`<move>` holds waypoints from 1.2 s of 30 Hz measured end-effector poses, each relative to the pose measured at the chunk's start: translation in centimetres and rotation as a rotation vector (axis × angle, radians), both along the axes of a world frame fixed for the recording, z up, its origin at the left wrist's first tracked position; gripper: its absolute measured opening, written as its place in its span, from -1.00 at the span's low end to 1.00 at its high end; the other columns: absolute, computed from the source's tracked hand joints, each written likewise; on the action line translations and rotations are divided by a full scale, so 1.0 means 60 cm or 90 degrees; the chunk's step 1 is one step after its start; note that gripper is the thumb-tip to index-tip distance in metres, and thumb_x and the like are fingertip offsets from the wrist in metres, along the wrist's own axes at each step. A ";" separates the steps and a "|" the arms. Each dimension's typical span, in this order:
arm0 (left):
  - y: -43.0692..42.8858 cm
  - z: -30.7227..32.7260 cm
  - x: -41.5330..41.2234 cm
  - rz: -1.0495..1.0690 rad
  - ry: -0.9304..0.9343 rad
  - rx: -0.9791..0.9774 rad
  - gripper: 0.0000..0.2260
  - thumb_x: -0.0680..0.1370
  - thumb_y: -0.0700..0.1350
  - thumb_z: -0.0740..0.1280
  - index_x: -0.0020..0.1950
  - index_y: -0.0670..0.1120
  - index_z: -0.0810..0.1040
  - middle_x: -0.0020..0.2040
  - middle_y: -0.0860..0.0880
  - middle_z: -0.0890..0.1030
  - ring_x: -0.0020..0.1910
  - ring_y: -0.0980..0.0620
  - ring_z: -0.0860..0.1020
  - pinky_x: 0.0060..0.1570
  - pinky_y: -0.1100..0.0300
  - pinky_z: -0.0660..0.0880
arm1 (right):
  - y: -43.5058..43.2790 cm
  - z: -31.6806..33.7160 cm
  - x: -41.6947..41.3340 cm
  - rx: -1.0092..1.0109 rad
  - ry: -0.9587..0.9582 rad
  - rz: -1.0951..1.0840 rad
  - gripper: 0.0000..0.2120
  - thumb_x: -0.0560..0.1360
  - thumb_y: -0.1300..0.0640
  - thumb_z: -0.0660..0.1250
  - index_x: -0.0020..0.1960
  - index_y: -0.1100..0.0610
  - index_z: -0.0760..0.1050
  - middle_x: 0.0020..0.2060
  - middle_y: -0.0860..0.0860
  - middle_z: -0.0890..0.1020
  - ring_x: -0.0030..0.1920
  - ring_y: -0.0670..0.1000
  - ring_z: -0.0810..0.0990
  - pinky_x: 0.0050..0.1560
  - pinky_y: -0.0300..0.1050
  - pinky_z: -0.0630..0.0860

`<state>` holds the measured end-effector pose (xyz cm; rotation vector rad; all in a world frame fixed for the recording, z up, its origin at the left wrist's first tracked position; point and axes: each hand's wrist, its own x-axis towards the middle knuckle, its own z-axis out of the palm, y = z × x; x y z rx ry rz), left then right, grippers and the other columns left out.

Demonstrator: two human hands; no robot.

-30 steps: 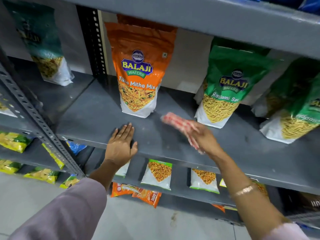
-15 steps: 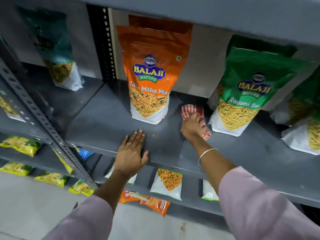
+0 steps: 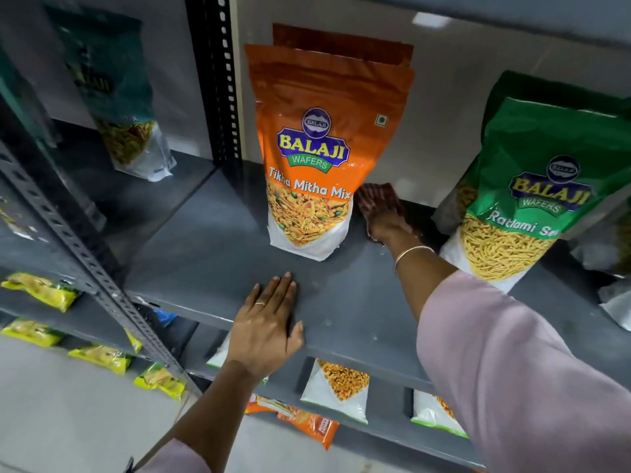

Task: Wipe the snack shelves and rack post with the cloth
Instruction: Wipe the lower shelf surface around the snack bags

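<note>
My right hand (image 3: 386, 223) reaches deep onto the grey snack shelf (image 3: 205, 254), pressing a red-and-white checked cloth (image 3: 374, 196) against the shelf near the back wall, between the orange snack bag (image 3: 317, 148) and the green snack bag (image 3: 532, 186). The cloth lies in shadow, partly under my fingers. Flat on the shelf's front edge rests my left hand (image 3: 266, 322), palm down, fingers together, holding nothing. A grey perforated rack post (image 3: 78, 257) runs diagonally at the left; a black slotted post (image 3: 223, 83) stands at the back.
A dark teal bag (image 3: 119, 107) stands on the neighbouring shelf at left. Small white and orange packets (image 3: 336, 390) lie on the lower shelf, yellow packets (image 3: 41, 290) on the left rack. More bags crowd the right edge. Grey floor shows below.
My right hand has pushed the cloth from the shelf's front back toward the wall between the two bags. The left hand stayed flat on the front edge.
</note>
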<state>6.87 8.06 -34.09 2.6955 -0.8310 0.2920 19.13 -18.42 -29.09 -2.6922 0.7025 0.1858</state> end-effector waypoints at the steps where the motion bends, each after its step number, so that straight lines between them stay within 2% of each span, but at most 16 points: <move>1: -0.001 0.001 0.000 -0.001 0.003 0.001 -0.48 0.43 0.04 0.09 0.17 -0.26 0.57 0.20 -0.21 0.58 0.14 -0.16 0.57 0.14 -0.16 0.48 | 0.008 -0.003 -0.003 -0.007 0.003 -0.027 -0.43 0.66 -0.03 0.00 0.59 -0.06 -0.15 0.60 0.01 -0.11 0.59 0.18 -0.05 0.56 0.20 0.01; 5: 0.001 0.004 0.000 -0.001 0.024 0.017 -0.47 0.42 0.04 0.10 0.21 -0.26 0.54 0.23 -0.21 0.56 0.18 -0.17 0.55 0.16 -0.19 0.44 | 0.032 -0.026 -0.042 -0.052 -0.058 0.007 -0.45 0.65 -0.13 -0.13 0.59 -0.04 -0.16 0.60 -0.02 -0.10 0.60 0.07 -0.09 0.57 0.13 -0.09; 9: 0.002 0.014 -0.002 -0.002 0.053 0.030 -0.46 0.40 0.03 0.09 0.21 -0.26 0.54 0.23 -0.21 0.56 0.19 -0.16 0.55 0.16 -0.19 0.44 | 0.033 -0.043 -0.120 -0.076 -0.048 -0.032 -0.48 0.65 -0.05 -0.05 0.59 -0.01 -0.02 0.60 0.00 0.00 0.59 0.09 -0.03 0.56 0.15 0.00; 13: 0.003 0.019 -0.007 -0.009 0.071 0.042 -0.45 0.41 0.02 0.07 0.22 -0.29 0.52 0.24 -0.25 0.54 0.20 -0.20 0.53 0.20 -0.22 0.40 | 0.087 -0.045 -0.209 -0.087 -0.077 0.000 -0.51 0.65 -0.01 0.02 0.57 -0.03 0.08 0.58 0.00 0.10 0.57 0.11 0.07 0.50 0.14 0.10; 16: 0.005 0.020 -0.013 -0.010 0.070 0.040 -0.48 0.42 -0.01 0.07 0.21 -0.30 0.52 0.22 -0.26 0.55 0.18 -0.22 0.54 0.20 -0.23 0.40 | 0.122 -0.038 -0.283 -0.111 -0.118 0.033 -0.56 0.63 0.07 0.11 0.50 -0.08 0.26 0.52 -0.06 0.28 0.52 0.04 0.23 0.37 0.09 0.31; 19: 0.008 0.021 -0.016 -0.012 0.072 0.040 -0.48 0.43 -0.01 0.06 0.20 -0.32 0.52 0.21 -0.27 0.56 0.17 -0.23 0.54 0.18 -0.23 0.41 | 0.161 -0.028 -0.368 -0.101 -0.174 0.129 -0.51 0.53 0.21 0.27 0.39 -0.17 0.42 0.40 -0.12 0.48 0.40 -0.01 0.44 0.22 0.01 0.44; 22: 0.008 0.023 -0.017 -0.010 0.076 0.040 -0.45 0.44 -0.01 0.02 0.22 -0.34 0.50 0.23 -0.29 0.53 0.19 -0.25 0.52 0.22 -0.22 0.38 | 0.155 -0.026 -0.429 -0.102 -0.220 0.186 -0.52 0.42 0.28 0.41 0.27 -0.10 0.57 0.25 -0.10 0.63 0.24 0.01 0.60 0.11 0.01 0.54; 24: 0.007 0.024 -0.019 -0.005 0.082 0.041 -0.43 0.45 0.00 -0.01 0.24 -0.34 0.48 0.25 -0.30 0.51 0.23 -0.25 0.49 0.26 -0.20 0.34 | 0.116 -0.026 -0.451 -0.124 -0.172 0.113 -0.53 0.50 0.21 0.33 0.35 -0.14 0.49 0.33 -0.13 0.55 0.32 -0.02 0.52 0.20 -0.03 0.50; 26: 0.007 0.022 -0.020 -0.002 0.078 0.040 -0.41 0.45 0.01 -0.05 0.27 -0.34 0.46 0.29 -0.29 0.48 0.28 -0.24 0.45 0.31 -0.18 0.29 | 0.064 -0.029 -0.472 -0.147 -0.132 -0.037 -0.53 0.55 0.17 0.24 0.42 -0.16 0.38 0.41 -0.11 0.46 0.38 -0.02 0.44 0.27 -0.06 0.45; 28: 0.007 0.020 -0.019 -0.003 0.071 0.043 -0.38 0.45 0.04 -0.08 0.30 -0.33 0.43 0.33 -0.28 0.44 0.32 -0.22 0.41 0.34 -0.15 0.25 | 0.027 -0.028 -0.488 -0.135 -0.111 -0.224 -0.52 0.56 0.18 0.21 0.45 -0.12 0.33 0.46 -0.05 0.39 0.42 0.05 0.38 0.32 0.01 0.39; 30: 0.007 0.018 -0.017 -0.004 0.065 0.044 -0.35 0.45 0.06 -0.11 0.32 -0.32 0.40 0.36 -0.27 0.41 0.35 -0.20 0.37 0.37 -0.13 0.22 | 0.027 -0.027 -0.478 -0.115 -0.071 -0.331 -0.50 0.58 0.13 0.17 0.51 -0.07 0.23 0.53 -0.01 0.26 0.48 0.13 0.26 0.39 0.11 0.30; 32: 0.007 0.016 -0.016 -0.006 0.066 0.038 -0.34 0.44 0.07 -0.12 0.32 -0.32 0.40 0.36 -0.28 0.40 0.35 -0.21 0.37 0.37 -0.13 0.21 | 0.067 -0.026 -0.441 -0.120 -0.008 -0.299 -0.45 0.59 0.10 0.13 0.55 -0.08 0.11 0.56 0.02 0.15 0.51 0.16 0.18 0.45 0.16 0.24; 34: 0.007 0.015 -0.016 -0.008 0.068 0.033 -0.34 0.43 0.07 -0.11 0.31 -0.34 0.41 0.35 -0.29 0.41 0.34 -0.22 0.38 0.36 -0.15 0.22 | 0.133 -0.034 -0.396 -0.136 -0.012 -0.147 -0.44 0.60 0.14 0.10 0.56 -0.07 0.05 0.56 0.05 0.12 0.52 0.17 0.14 0.46 0.18 0.21; 36: 0.008 0.013 -0.015 -0.012 0.065 0.025 -0.34 0.44 0.06 -0.10 0.29 -0.35 0.42 0.33 -0.31 0.43 0.32 -0.24 0.40 0.35 -0.16 0.23 | 0.194 -0.039 -0.368 -0.138 -0.049 -0.004 -0.46 0.61 0.16 0.10 0.55 -0.05 0.07 0.56 0.04 0.13 0.54 0.16 0.12 0.46 0.20 0.20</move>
